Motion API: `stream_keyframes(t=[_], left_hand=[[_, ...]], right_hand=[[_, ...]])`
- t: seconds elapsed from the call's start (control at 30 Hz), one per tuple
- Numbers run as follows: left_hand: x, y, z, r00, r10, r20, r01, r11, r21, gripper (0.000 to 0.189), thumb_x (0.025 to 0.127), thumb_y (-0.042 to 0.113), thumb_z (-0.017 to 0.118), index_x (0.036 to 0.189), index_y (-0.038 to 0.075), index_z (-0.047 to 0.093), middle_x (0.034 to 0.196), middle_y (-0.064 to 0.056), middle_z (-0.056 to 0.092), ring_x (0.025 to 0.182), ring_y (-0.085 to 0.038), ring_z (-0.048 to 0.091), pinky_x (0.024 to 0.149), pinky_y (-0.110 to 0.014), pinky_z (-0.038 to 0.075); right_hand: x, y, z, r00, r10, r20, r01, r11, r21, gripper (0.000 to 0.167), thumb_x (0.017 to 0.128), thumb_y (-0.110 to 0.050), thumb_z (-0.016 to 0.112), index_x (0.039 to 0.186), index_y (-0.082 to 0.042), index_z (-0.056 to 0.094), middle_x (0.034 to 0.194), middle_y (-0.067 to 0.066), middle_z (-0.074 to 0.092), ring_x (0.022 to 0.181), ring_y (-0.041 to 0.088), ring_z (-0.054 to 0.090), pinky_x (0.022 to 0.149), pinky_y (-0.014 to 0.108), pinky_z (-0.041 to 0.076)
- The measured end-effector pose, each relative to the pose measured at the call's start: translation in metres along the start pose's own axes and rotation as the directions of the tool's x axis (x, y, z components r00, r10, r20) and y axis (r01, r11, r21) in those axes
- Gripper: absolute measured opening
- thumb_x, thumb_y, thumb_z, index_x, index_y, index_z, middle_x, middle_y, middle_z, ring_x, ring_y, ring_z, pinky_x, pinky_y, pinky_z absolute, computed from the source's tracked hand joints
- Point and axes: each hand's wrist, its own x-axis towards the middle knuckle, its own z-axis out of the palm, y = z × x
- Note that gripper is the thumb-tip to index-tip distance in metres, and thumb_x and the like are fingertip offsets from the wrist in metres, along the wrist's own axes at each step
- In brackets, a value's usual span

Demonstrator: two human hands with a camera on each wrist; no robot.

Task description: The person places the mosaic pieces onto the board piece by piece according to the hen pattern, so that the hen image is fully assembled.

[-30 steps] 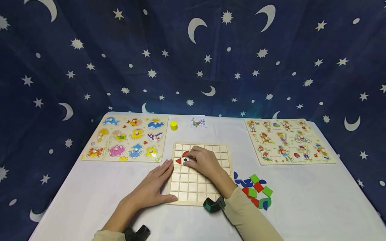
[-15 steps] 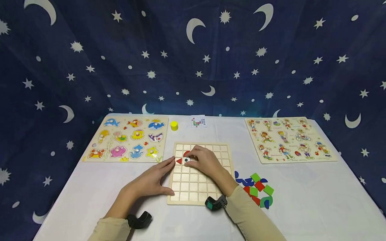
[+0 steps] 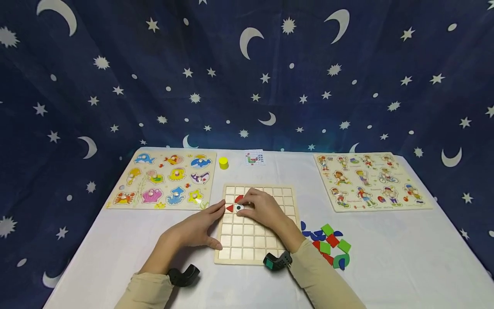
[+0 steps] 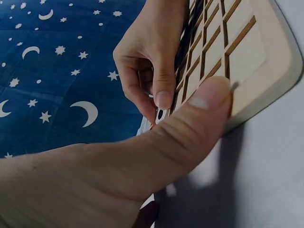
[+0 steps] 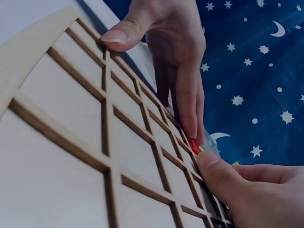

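right hand point(image 3: 264, 209) pinches the white piece point(image 3: 239, 207); left hand point(image 3: 194, 229) (fingers straight) touches the grid board point(image 3: 248, 241).

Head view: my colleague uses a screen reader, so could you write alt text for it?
A person's right hand holds a white piece with a black dot on a wooden grid board, next to a red triangle; the left hand touches the board's left edge. Loose coloured pieces lie to the right, picture boards farther back, before a blue starry cloth.
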Motion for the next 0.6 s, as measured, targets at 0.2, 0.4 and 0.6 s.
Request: stream_keyframes(t=[0.2,0.4,0.6], left_hand=[[-0.0001,-0.0007,0.0006,1.000,0.018,-0.007,-0.018,1.000,0.011,0.109,0.067,0.051,0.078,0.149,0.004,0.026,0.160,-0.007,0.016,0.144,-0.028,0.026,0.111,-0.043,0.033],[-0.0003,-0.0010,0.0006,0.999,0.032,-0.014,-0.031,0.999,0.023,0.107,0.067,0.051,0.078,0.149,0.003,0.027,0.159,-0.009,0.018,0.143,-0.030,0.026,0.111,-0.044,0.033],[-0.0012,-0.0036,0.0026,0.998,0.049,-0.032,-0.048,0.998,0.033,0.107,0.068,0.053,0.077,0.148,0.003,0.028,0.159,-0.010,0.020,0.143,-0.031,0.027,0.111,-0.045,0.033]], right_hand=[[-0.0028,0.0007,-0.0017,0.999,-0.046,0.025,0.046,0.998,-0.030,0.026,0.086,-0.037,0.069,0.106,-0.022,0.074,0.095,-0.011,0.060,0.081,0.004,0.057,0.074,0.025,0.049],[-0.0034,0.0011,-0.0017,0.998,-0.043,0.039,0.044,0.999,-0.016,0.024,0.087,-0.034,0.068,0.108,-0.022,0.073,0.096,-0.011,0.061,0.082,0.003,0.057,0.074,0.024,0.049],[-0.0024,-0.0017,-0.0012,0.998,0.008,0.055,-0.008,1.000,0.001,0.027,0.086,-0.036,0.069,0.108,-0.022,0.074,0.096,-0.012,0.061,0.086,0.004,0.058,0.078,0.026,0.050]])
